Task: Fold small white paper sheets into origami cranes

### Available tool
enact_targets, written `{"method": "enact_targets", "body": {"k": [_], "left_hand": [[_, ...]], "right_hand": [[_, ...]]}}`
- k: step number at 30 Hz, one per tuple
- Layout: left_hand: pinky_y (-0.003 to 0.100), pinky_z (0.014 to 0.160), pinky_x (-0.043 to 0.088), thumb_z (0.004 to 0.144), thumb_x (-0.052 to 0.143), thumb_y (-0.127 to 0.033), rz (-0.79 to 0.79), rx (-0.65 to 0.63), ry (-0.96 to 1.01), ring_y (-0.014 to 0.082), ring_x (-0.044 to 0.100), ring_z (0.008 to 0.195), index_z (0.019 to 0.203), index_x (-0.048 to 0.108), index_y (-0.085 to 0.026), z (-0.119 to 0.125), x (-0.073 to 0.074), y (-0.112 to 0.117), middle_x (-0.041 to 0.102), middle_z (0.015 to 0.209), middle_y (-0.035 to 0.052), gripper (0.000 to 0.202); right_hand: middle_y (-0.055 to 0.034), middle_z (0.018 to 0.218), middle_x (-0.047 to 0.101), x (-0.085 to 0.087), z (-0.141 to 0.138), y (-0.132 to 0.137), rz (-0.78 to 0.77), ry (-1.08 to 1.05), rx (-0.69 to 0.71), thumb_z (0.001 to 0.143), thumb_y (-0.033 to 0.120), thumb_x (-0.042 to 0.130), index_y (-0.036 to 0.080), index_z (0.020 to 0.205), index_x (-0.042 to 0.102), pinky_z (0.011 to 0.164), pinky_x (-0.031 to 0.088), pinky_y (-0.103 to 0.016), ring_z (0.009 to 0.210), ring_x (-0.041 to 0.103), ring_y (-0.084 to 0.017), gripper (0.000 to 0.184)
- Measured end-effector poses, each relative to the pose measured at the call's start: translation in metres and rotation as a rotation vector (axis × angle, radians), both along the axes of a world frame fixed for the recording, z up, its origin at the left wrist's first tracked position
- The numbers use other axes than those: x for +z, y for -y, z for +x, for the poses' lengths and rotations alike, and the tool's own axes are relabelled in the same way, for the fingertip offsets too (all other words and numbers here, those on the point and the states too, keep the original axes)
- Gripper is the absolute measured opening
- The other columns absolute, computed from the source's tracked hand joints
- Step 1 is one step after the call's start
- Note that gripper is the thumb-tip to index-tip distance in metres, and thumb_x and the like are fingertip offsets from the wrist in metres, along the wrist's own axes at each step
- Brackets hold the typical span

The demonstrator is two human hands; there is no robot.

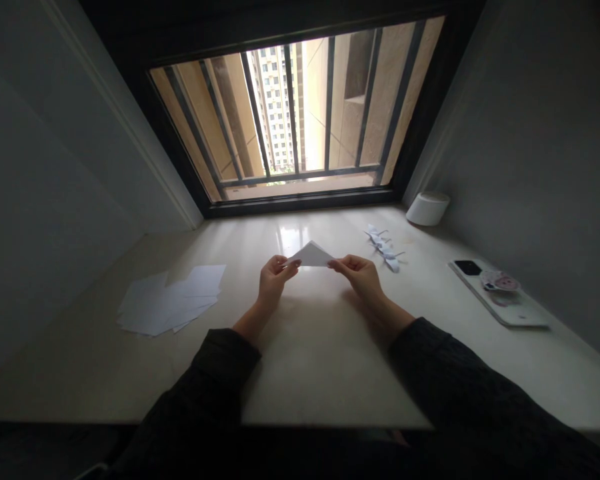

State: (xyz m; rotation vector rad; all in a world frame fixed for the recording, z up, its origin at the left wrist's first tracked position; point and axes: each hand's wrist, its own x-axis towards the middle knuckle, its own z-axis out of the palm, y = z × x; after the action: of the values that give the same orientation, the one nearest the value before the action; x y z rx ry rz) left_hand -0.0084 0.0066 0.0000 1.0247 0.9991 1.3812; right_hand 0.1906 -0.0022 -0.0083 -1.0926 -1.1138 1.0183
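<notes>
A white sheet of paper folded into a triangle [311, 255] is held up between my two hands, its peak pointing toward the window. My left hand [275, 277] pinches the left corner between thumb and fingers. At the opposite corner, my right hand [359, 273] grips the paper the same way. To the left lies a loose stack of white paper sheets [173, 300], fanned unevenly. Beyond my right hand, several small folded paper pieces [384, 248] with thin pointed ends lie in a row.
A pale, glossy sill-like surface [325, 373] spans the width below a barred window [300, 113]. At the right lies a phone [500, 293] with a round decorated grip on its back. A white rounded container [428, 209] stands in the far right corner by the wall.
</notes>
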Motion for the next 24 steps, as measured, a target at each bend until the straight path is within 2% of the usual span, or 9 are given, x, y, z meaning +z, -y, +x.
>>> {"method": "enact_targets", "body": {"k": [4, 7, 14, 19, 21, 24], "left_hand": [[0.033, 0.082, 0.052, 0.056, 0.084, -0.028, -0.027, 0.04, 0.125, 0.0134, 0.065, 0.079, 0.099, 0.058, -0.021, 0.004, 0.005, 0.004, 0.069, 0.086, 0.0017, 0.051], [0.032, 0.084, 0.051, 0.058, 0.083, -0.027, -0.044, 0.033, 0.139, 0.0141, 0.065, 0.083, 0.109, 0.06, -0.021, 0.007, 0.004, 0.006, 0.069, 0.09, 0.0037, 0.056], [0.03, 0.085, 0.051, 0.057, 0.083, -0.026, -0.07, 0.078, 0.2, 0.0133, 0.066, 0.083, 0.101, 0.069, -0.017, 0.011, 0.002, 0.009, 0.071, 0.091, 0.0044, 0.047], [0.031, 0.085, 0.052, 0.056, 0.084, -0.026, -0.083, 0.125, 0.2, 0.0142, 0.066, 0.083, 0.09, 0.073, -0.016, 0.013, 0.003, 0.009, 0.072, 0.09, 0.0053, 0.038], [0.031, 0.085, 0.052, 0.056, 0.084, -0.026, -0.086, 0.127, 0.197, 0.014, 0.066, 0.083, 0.09, 0.073, -0.016, 0.014, 0.002, 0.009, 0.072, 0.089, 0.0052, 0.037], [0.03, 0.085, 0.052, 0.057, 0.083, -0.027, -0.083, 0.124, 0.189, 0.0138, 0.066, 0.084, 0.093, 0.073, -0.017, 0.014, 0.001, 0.01, 0.072, 0.09, 0.0049, 0.038]], "right_hand": [[-0.0024, 0.068, 0.069, -0.001, -0.006, 0.001, 0.026, -0.058, 0.034, 0.057, 0.048, 0.08, 0.02, 0.057, 0.063, 0.059, 0.043, -0.027, 0.063, 0.06, -0.015, 0.033], [-0.0017, 0.064, 0.068, -0.001, -0.009, 0.002, 0.005, -0.11, 0.001, 0.056, 0.046, 0.082, 0.02, 0.062, 0.065, 0.059, 0.043, -0.028, 0.06, 0.058, -0.014, 0.032], [0.0, 0.061, 0.065, -0.005, -0.014, 0.003, -0.045, -0.259, -0.008, 0.054, 0.041, 0.085, 0.019, 0.066, 0.065, 0.064, 0.046, -0.029, 0.061, 0.058, -0.014, 0.031], [-0.0006, 0.062, 0.066, -0.009, -0.015, 0.002, -0.031, -0.261, -0.005, 0.054, 0.041, 0.084, 0.019, 0.067, 0.065, 0.067, 0.049, -0.031, 0.062, 0.06, -0.015, 0.032], [-0.0009, 0.063, 0.067, -0.007, -0.016, 0.003, -0.012, -0.247, -0.012, 0.055, 0.042, 0.084, 0.019, 0.072, 0.066, 0.067, 0.05, -0.032, 0.063, 0.061, -0.015, 0.033], [-0.0029, 0.074, 0.073, -0.001, -0.017, 0.008, 0.012, -0.196, -0.008, 0.059, 0.043, 0.081, 0.021, 0.091, 0.07, 0.071, 0.052, -0.035, 0.069, 0.065, -0.018, 0.041]]}}
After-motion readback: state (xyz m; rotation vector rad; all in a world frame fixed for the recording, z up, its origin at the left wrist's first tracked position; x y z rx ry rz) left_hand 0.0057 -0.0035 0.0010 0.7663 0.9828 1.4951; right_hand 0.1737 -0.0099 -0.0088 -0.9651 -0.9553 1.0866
